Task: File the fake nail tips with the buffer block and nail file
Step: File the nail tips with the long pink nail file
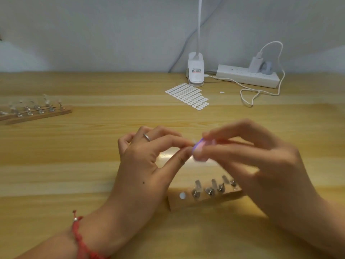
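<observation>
Operator: Left hand?

Inspector: Your left hand [149, 159] is raised over the wooden table [74, 174]. Thumb and forefinger are pressed together, pinching a small clear nail tip [194, 141]. The tip is blurred and its shape cannot be judged. The other fingers are curled under. There is a ring [147, 137] on one finger and a red braided bracelet [80, 238] at the wrist.

Operator: Right hand?

Inspector: Your right hand [261, 161] pinches a pink buffer block [200, 146] between thumb and fingers. The block's end meets the tip at your left fingertips. The block is smeared by motion.

Operator: The other tips?

Inspector: More clear tips stand in metal clips on a wooden holder [186, 202] just below your hands, partly hidden by the right one. A second wooden holder [35, 114] lies far left, well apart.

Operator: The rest?

Inspector: At the back there is a sheet of white adhesive tabs [187, 96] near a white clip lamp [195, 70]. To their right is a power strip [246, 76] with a charger [255, 64] and a cable [261, 91].
</observation>
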### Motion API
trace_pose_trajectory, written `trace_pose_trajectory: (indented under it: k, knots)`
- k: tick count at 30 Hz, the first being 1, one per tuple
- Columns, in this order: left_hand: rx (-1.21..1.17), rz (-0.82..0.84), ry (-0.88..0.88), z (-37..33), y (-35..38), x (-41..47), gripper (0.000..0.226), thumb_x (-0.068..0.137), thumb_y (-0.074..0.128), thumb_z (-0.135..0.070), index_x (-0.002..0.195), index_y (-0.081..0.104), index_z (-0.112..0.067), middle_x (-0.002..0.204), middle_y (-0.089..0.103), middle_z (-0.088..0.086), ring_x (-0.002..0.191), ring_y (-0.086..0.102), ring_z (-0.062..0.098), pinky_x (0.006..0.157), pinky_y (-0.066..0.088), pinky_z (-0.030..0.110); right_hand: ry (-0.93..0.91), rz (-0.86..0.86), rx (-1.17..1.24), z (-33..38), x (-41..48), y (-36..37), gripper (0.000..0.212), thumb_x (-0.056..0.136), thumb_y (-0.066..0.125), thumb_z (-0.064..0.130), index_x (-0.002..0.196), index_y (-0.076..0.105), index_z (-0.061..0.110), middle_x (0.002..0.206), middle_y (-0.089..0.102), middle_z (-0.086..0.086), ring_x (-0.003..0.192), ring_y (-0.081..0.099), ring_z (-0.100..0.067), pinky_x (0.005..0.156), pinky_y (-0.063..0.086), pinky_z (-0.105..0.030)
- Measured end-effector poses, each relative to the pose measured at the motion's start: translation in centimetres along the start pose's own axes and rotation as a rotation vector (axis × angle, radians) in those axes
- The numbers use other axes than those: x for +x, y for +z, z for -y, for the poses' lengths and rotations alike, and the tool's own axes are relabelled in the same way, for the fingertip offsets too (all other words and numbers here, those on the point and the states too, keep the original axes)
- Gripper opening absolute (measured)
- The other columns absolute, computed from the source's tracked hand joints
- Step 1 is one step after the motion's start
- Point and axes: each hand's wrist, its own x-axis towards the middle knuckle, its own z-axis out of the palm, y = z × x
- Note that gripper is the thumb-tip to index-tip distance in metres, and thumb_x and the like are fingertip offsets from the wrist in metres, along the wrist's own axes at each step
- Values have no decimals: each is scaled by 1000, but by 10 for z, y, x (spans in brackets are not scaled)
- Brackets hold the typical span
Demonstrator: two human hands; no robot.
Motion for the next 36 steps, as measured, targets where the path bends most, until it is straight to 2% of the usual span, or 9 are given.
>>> trace_pose_trajectory:
  k: [2, 5, 9, 12, 16, 21, 28, 32, 36]
  knots:
    - [0, 4, 1, -1, 0, 0, 5, 84, 57, -47, 82, 60, -50, 98, 62, -24, 99, 54, 1, 90, 23, 24, -22, 21, 34, 1, -1, 0, 27, 83, 70, -2, 102, 75, 18, 101, 65, -10, 98, 67, -14, 91, 52, -19]
    - [19, -2, 0, 0, 0, 0, 9, 85, 62, -44, 81, 59, -51, 97, 62, -25, 98, 54, 0, 91, 22, 23, -6, -18, 4, -2, 0, -2, 22, 86, 69, 7, 104, 72, 20, 98, 66, -10, 94, 67, -13, 90, 49, -15]
    - [24, 7, 13, 0, 0, -1, 8, 88, 58, -43, 85, 58, -50, 98, 62, -24, 96, 54, -1, 90, 23, 26, -21, 19, 89, 1, -3, 3, 26, 85, 68, -2, 103, 74, 16, 100, 64, -12, 100, 66, -15, 92, 53, -22]
    - [38, 8, 6, 0, 1, 0, 10, 87, 60, -39, 84, 59, -48, 98, 62, -25, 93, 53, -1, 91, 22, 26, 17, -17, 32, -2, 0, 1, 18, 87, 69, 9, 101, 74, 18, 96, 66, -10, 95, 67, -12, 85, 53, -22]
    - [48, 15, 18, -1, 1, 0, 9, 89, 57, -39, 88, 58, -48, 96, 62, -26, 94, 52, -1, 90, 23, 28, -17, -2, 79, -2, 0, 2, 20, 87, 67, 2, 103, 73, 12, 99, 66, -14, 102, 67, -15, 95, 50, -19]
    - [34, 35, 38, -3, 0, -1, 9, 91, 52, -39, 90, 59, -45, 96, 62, -25, 100, 53, 4, 89, 24, 30, -51, 0, 63, -2, 1, 0, 20, 90, 66, 4, 106, 70, 15, 101, 65, -11, 103, 65, -23, 91, 52, -24]
    - [24, 52, 48, -2, 0, -2, 14, 93, 49, -37, 92, 62, -42, 97, 62, -23, 102, 51, 3, 90, 26, 31, -53, 11, 100, -3, 0, 2, 20, 91, 64, -1, 104, 72, 12, 103, 63, -14, 107, 63, -21, 95, 51, -25]
    - [14, 41, 26, -1, 0, -2, 11, 94, 54, -35, 92, 64, -39, 94, 62, -23, 100, 52, 4, 91, 27, 32, -28, -5, 59, -5, 2, 0, 19, 91, 66, 0, 106, 69, 13, 101, 64, -16, 105, 62, -14, 96, 49, -19]
    - [7, 46, 60, -2, -1, -2, 14, 95, 49, -35, 93, 63, -37, 92, 63, -23, 99, 49, -1, 88, 27, 29, -112, 37, 21, -2, 2, -2, 17, 95, 60, 10, 105, 73, 14, 104, 64, -12, 106, 61, -25, 94, 50, -29]
